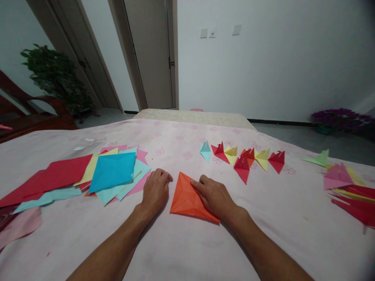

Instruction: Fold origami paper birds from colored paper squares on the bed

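Note:
A creased orange sheet of origami paper (187, 199), folded to a triangle-like shape, lies on the cloth in front of me. My right hand (215, 195) is on its right edge, with the index finger pressing the upper part and the other fingers curled. Just left of the paper, apart from it, my left hand (156, 188) rests on the cloth. Its fingers are loosely bent and hold nothing visible; some fingertips are hidden. Beyond my right hand stand several small folded paper cranes, among them a red crane (242, 168) and a light blue crane (206, 150).
Left of me lies a pile of coloured sheets, with a blue sheet (113, 171) on top and red sheets (55, 175) beside it. More folded pieces, including a pink one (338, 176), sit at the far right. A pink patterned tablecloth (181, 249) covers the table.

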`<action>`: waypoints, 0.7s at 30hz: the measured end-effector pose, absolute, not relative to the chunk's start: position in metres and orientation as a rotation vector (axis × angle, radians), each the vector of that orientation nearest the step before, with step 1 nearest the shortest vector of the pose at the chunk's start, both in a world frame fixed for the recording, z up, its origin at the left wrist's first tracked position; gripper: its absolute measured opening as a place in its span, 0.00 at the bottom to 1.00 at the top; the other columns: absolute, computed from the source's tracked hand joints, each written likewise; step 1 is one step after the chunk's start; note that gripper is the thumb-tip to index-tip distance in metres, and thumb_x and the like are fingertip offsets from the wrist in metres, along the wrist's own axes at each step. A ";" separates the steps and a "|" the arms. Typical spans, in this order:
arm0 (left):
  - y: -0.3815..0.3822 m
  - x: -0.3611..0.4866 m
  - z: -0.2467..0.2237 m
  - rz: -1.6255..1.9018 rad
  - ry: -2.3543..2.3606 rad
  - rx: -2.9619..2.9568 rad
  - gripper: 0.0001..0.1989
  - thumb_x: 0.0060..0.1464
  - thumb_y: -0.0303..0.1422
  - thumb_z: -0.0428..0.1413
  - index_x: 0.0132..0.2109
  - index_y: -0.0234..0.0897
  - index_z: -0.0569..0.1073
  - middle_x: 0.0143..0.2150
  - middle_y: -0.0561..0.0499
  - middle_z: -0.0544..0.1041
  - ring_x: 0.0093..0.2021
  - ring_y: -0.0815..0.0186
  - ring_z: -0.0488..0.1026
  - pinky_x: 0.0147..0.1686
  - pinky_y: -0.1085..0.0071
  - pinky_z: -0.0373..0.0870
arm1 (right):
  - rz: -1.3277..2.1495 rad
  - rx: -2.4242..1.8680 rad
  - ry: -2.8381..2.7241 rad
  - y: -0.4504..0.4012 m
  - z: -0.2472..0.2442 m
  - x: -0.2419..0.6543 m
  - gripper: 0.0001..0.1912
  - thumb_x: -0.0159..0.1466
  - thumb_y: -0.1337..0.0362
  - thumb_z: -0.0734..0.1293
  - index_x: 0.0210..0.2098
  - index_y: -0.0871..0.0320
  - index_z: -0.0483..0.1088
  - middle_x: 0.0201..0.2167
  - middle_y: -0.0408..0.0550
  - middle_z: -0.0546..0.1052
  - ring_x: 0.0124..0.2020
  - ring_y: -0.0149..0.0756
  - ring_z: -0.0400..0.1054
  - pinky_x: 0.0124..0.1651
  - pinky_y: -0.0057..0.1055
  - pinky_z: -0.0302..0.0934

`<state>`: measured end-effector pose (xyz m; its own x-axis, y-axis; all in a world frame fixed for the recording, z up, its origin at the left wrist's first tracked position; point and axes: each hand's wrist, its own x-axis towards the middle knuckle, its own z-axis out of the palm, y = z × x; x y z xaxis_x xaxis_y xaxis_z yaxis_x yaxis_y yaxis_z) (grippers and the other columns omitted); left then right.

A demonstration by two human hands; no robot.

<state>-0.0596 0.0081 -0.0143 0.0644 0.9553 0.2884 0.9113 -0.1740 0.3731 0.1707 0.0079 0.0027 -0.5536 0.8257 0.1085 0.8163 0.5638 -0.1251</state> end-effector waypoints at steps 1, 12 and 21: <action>0.005 -0.060 -0.013 0.724 1.946 2.220 0.12 0.56 0.21 0.49 0.37 0.37 0.76 0.41 0.45 0.75 0.44 0.58 0.70 0.47 0.61 0.66 | 0.112 -1.401 -2.638 0.010 0.002 0.171 0.17 0.71 0.63 0.56 0.55 0.49 0.67 0.40 0.47 0.70 0.35 0.33 0.66 0.33 0.29 0.51; -0.005 -0.053 -0.017 0.802 1.689 2.083 0.13 0.52 0.20 0.48 0.34 0.39 0.74 0.41 0.49 0.76 0.44 0.60 0.68 0.46 0.63 0.63 | 0.233 -1.420 -2.617 0.013 0.001 0.173 0.18 0.72 0.60 0.55 0.57 0.47 0.66 0.40 0.46 0.68 0.34 0.31 0.64 0.33 0.28 0.50; -0.015 -0.043 -0.008 0.854 1.655 2.062 0.04 0.56 0.33 0.55 0.34 0.41 0.74 0.38 0.52 0.77 0.43 0.60 0.70 0.45 0.64 0.63 | 0.186 -1.343 -2.701 0.009 0.008 0.169 0.18 0.71 0.56 0.57 0.58 0.47 0.65 0.41 0.47 0.69 0.40 0.36 0.65 0.38 0.31 0.53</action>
<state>-0.0430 -0.0148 -0.0076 0.1308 0.9644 0.2300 0.7458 -0.2485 0.6180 0.1686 0.0092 0.0081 -0.5993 0.7988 0.0519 0.7842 0.5989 -0.1625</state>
